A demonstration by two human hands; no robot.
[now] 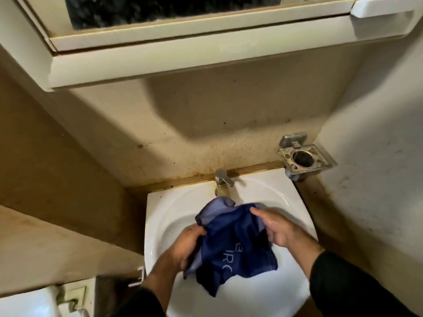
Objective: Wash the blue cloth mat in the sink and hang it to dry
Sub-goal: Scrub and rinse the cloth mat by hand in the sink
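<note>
Blue cloth mat (231, 245): held bunched above the bowl of the white sink (160, 209), just below the chrome tap (223, 178). Left hand (183, 248): fingers curled, gripping the left edge of the fabric. Right hand (277, 227): wet, fingers curled over the upper right fold, thumb side towards the tap. Flow from the spout: cannot tell. Washing stage judged in hand; hanging not yet begun. For best results: keep both grips firm, rub the two gathered sections against each other under the spout, turn to expose dry areas, hold low in the bowl to limit splashing. Appearance: dark navy where soaked, paler blue on the upper left flap and lower left edge, white lettering partly legible, heavily creased, one corner hanging towards the near rim.
</note>
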